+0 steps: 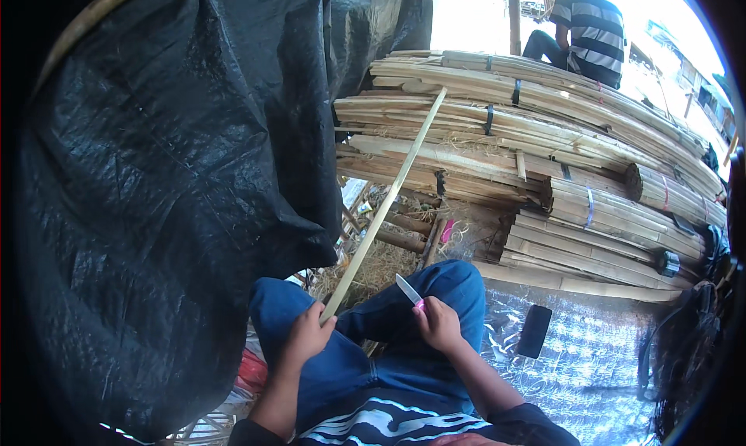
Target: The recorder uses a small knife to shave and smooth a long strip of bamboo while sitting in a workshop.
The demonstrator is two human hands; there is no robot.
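Note:
My left hand (310,333) is closed around the lower end of a long, pale bamboo strip (386,205). The strip slants up and away to the right, its far end in front of the stacked bundles. In my right hand (440,324) is a small knife (409,290) with a pink handle, its blade pointing up and to the left. The blade stands apart from the strip. Both hands are over my legs in blue jeans (458,283), the right one close to the knee. Fine shavings (378,267) lie in a heap beyond my lap.
Tied bundles of split bamboo (497,127) stretch across the far side and right. A black tarp (171,189) hangs at the left. A black phone (535,331) lies on a silvery sheet (575,376) at the right. Another person (588,30) in a striped shirt sits at the back.

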